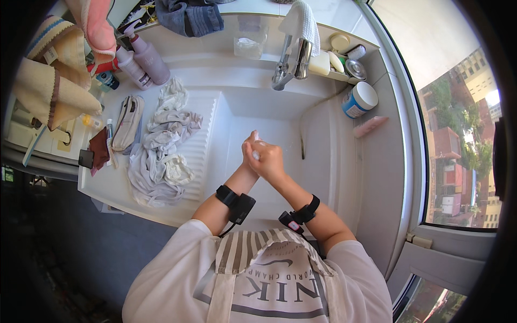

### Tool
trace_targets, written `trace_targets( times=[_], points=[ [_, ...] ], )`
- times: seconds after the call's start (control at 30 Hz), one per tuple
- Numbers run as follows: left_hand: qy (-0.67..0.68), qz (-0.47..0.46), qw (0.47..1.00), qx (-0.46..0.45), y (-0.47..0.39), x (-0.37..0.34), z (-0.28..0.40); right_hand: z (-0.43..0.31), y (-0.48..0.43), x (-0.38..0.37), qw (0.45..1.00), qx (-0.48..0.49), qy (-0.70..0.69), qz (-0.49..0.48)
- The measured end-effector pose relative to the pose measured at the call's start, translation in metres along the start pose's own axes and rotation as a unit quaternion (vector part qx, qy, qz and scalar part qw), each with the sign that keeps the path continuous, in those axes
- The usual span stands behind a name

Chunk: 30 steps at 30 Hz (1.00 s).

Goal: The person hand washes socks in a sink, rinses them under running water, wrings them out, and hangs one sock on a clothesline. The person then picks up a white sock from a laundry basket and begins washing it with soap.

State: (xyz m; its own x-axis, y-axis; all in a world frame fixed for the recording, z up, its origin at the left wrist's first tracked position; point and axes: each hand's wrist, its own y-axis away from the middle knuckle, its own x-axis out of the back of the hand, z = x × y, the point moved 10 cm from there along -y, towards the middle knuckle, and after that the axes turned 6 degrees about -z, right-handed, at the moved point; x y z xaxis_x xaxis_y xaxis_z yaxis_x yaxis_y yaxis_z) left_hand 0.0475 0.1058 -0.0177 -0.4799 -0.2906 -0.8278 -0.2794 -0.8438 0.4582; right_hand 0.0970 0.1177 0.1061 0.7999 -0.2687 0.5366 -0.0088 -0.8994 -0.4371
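Note:
My left hand [248, 148] and my right hand [268, 156] are pressed together above the white sink basin [258, 105]. White lather [255, 154] shows on the fingers. The right hand covers much of the left, and its fingers curl over it. Whether anything lies between the palms is hidden. Beyond the hands stands a chrome faucet [302, 60] with a white cloth [302, 25] draped over it. On the ribbed washboard [202, 149] side to the left, a pile of wet, pale garments [155, 161] lies crumpled.
Two purple pump bottles [150, 58], a beige pouch [126, 125] and hanging towels [60, 89] crowd the left. A ledge at the back right holds soap bars [320, 63] and a brush [356, 52]. A blue-and-white jar [359, 101] and pink tube [369, 126] stand by the window [460, 133].

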Motion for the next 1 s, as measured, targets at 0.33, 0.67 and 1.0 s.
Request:
trace_targets(
  times=[0.33,0.67,1.0],
  points=[
    [0.046,-0.202,0.975,0.083,-0.007,-0.009,-0.014,-0.010,0.004,-0.004,0.999,0.004,0.039,-0.008],
    [-0.015,-0.028,0.997,0.074,-0.017,0.034,-0.009,0.002,0.007,-0.010,0.997,-0.002,0.060,-0.038],
    [-0.203,0.053,0.977,-0.021,-0.002,0.033,0.036,0.111,0.012,0.004,0.954,-0.247,-0.150,-0.082]
  ],
)
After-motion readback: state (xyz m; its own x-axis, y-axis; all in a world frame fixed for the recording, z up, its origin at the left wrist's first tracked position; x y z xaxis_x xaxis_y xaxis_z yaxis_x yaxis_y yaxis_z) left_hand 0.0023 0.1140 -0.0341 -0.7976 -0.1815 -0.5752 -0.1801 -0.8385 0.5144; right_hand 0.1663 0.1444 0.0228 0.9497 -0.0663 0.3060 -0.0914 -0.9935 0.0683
